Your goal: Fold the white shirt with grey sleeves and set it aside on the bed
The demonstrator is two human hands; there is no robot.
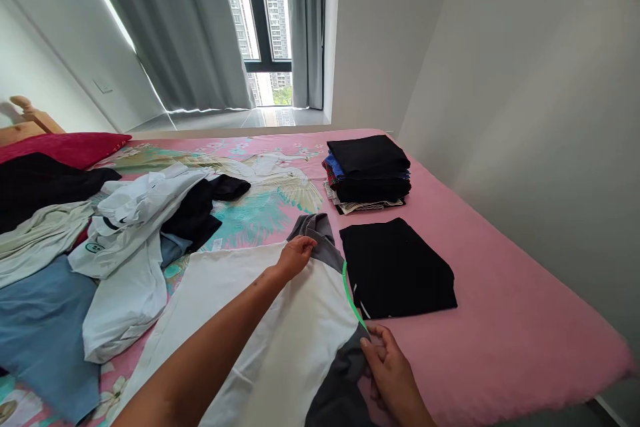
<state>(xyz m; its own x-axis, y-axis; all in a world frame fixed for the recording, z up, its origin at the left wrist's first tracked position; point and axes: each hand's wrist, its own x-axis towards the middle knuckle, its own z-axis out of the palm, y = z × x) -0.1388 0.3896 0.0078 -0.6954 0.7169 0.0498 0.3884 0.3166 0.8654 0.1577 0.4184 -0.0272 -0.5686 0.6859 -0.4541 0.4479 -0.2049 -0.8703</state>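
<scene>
A white T-shirt (240, 320) with grey sleeves and a bright green neckline edge lies spread on the bed in front of me. My left hand (299, 255) reaches across it and pinches the cloth by the far grey sleeve. Close to me, my right hand (387, 367) grips the shirt's edge where the green trim meets the near dark grey sleeve. Just beyond the neckline lies a folded black garment (400, 270), apart from both hands.
Behind it stands a stack of folded clothes (370, 173). Loose garments, including a white top (135, 233), a blue cloth (50, 327) and black clothing (45, 180), are heaped at left. A red pillow (75, 147) rests at the far left. A wall (540, 113) borders the pink bed (510, 347).
</scene>
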